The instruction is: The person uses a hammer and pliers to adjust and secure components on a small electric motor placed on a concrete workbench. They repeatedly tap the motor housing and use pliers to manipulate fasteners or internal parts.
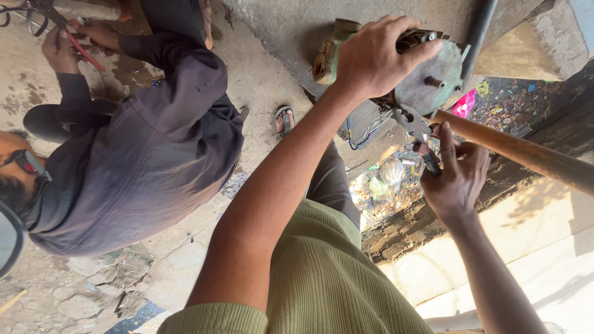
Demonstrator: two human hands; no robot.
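Head view, looking down. The left hand [371, 59] lies spread over the top of a worn electric motor [427, 77], its fingers [421, 52] wrapped over the winding end and gripping the housing; the round grey end plate with its short shaft stub [435, 81] shows just right of the hand. The motor sits near the edge of a concrete slab [278, 31], a rusty greenish fitting [325, 59] projecting at its left side. Thin wires [368, 130] hang from beneath the motor over the slab edge. The right hand [455, 170] is clenched on the dark handles of a pair of pliers [416, 127], whose metal head points up at the lower rim of the motor, touching or just short of it; contact cannot be told. A wooden handle [520, 151] crosses diagonally just beside the right hand, narrowing the room on that side; a dark pipe [479, 37] stands close to the motor's right edge. Below lies a littered trench [396, 179]. At left, well apart, a second person in a dark shirt [142, 148] crouches on the ground, a red-handled tool [86, 54] in hand, near a sandal [283, 120]
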